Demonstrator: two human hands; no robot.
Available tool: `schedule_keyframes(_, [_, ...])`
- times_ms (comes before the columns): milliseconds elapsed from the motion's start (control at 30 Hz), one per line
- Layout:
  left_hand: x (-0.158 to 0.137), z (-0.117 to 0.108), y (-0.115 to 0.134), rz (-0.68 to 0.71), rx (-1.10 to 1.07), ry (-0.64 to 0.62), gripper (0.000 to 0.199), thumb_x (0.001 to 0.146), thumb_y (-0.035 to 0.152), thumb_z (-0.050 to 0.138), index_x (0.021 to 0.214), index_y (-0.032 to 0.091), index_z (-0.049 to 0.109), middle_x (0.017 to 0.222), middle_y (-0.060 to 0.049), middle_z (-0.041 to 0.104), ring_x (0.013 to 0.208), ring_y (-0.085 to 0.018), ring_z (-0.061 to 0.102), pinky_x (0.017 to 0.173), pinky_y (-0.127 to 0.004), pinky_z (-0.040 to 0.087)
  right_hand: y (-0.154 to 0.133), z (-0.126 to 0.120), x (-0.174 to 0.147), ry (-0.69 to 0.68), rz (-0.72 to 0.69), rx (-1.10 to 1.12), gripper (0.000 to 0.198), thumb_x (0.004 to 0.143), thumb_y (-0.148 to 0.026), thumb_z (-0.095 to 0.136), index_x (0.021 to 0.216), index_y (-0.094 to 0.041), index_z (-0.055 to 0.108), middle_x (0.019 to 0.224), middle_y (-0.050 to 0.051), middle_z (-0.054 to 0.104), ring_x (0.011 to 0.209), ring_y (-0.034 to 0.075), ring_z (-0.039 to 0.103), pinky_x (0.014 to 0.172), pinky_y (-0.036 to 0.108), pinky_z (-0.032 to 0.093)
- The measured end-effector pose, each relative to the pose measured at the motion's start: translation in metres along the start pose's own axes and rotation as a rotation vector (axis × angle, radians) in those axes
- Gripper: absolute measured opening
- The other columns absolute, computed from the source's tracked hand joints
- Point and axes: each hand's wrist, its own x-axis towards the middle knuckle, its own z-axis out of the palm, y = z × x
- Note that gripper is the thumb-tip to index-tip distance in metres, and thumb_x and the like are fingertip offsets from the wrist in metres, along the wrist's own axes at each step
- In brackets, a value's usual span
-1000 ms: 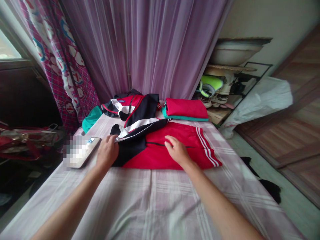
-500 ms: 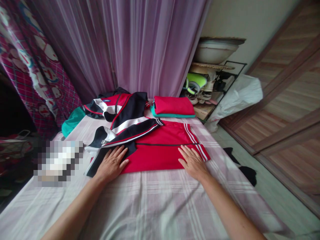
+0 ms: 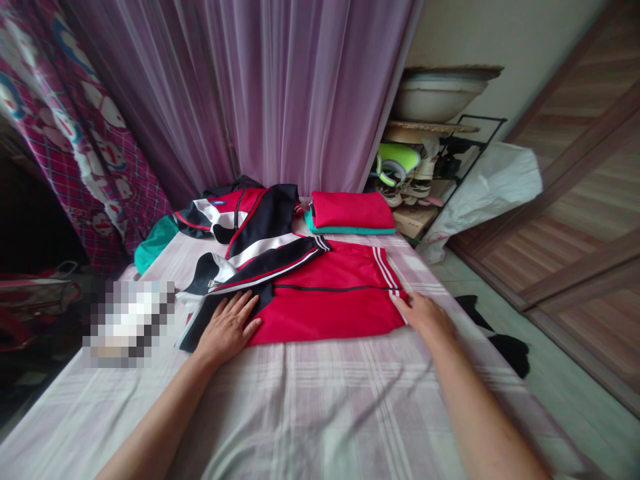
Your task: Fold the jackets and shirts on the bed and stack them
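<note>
A red track jacket (image 3: 320,320) with a dark zip line and a white-striped hem lies flat on the bed, one navy sleeve (image 3: 273,263) folded across it. My left hand (image 3: 227,327) rests palm down on its dark shoulder part, fingers spread. At the striped hem on the right, my right hand (image 3: 427,315) grips the near corner, thumb on top and the other fingers partly hidden. Behind it lies a second red, white and navy jacket (image 3: 265,217), loosely spread. A folded red garment (image 3: 353,210) sits on a folded green one (image 3: 350,231) at the back right.
A plaid sheet (image 3: 310,407) covers the bed. Purple curtains (image 3: 300,87) hang behind it. On the right stand a rack with shoes and a basin (image 3: 440,97), a white bag (image 3: 493,190) and a wooden wardrobe (image 3: 575,253). A blurred-out item (image 3: 130,323) lies on the left.
My right hand has slid right from lying flat on the red fabric to the striped hem, which it now grips, bending the corner. My left hand stays on the shoulder part.
</note>
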Motion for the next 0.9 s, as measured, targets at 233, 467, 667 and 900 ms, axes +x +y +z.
schedule_keyframes(233, [0.0, -0.003, -0.001, 0.007, 0.0, -0.037, 0.063, 0.096, 0.058, 0.034, 0.148, 0.023, 0.046, 0.156, -0.008, 0.041, 0.147, -0.027, 0.033, 0.12, -0.05, 0.025, 0.012, -0.007, 0.015, 0.091, -0.021, 0.149, 0.033, 0.086, -0.048, 0.053, 0.094, -0.021, 0.069, 0.087, 0.009, 0.074, 0.076, 0.023, 0.068, 0.059, 0.029, 0.042])
schedule_keyframes(467, [0.001, -0.002, 0.0, 0.003, 0.005, -0.038, 0.063, 0.096, 0.058, 0.034, 0.148, 0.025, 0.046, 0.156, -0.007, 0.042, 0.146, -0.028, 0.034, 0.12, -0.049, 0.026, 0.019, 0.008, 0.011, 0.1, -0.053, 0.071, 0.032, 0.09, -0.047, 0.05, 0.096, -0.021, 0.068, 0.083, 0.008, 0.073, 0.069, 0.022, 0.064, 0.058, 0.03, 0.039])
schedule_keyframes(667, [0.001, -0.002, 0.002, 0.002, 0.019, -0.035, 0.065, 0.096, 0.062, 0.031, 0.148, 0.025, 0.045, 0.157, -0.006, 0.042, 0.147, -0.027, 0.034, 0.12, -0.049, 0.025, -0.02, -0.006, -0.007, 0.374, -0.193, 0.159, 0.051, 0.09, -0.032, 0.049, 0.136, -0.009, 0.053, 0.124, 0.022, 0.065, 0.112, 0.033, 0.061, 0.09, 0.046, 0.048])
schedule_keyframes(900, [0.002, 0.004, -0.003, 0.017, 0.016, -0.002, 0.067, 0.095, 0.065, 0.031, 0.147, 0.026, 0.047, 0.156, -0.007, 0.043, 0.145, -0.028, 0.036, 0.119, -0.05, 0.028, -0.159, 0.007, -0.077, 0.172, -0.898, 0.259, 0.053, 0.099, -0.035, 0.039, 0.149, -0.018, 0.044, 0.154, 0.012, 0.045, 0.144, 0.025, 0.036, 0.119, 0.049, 0.025])
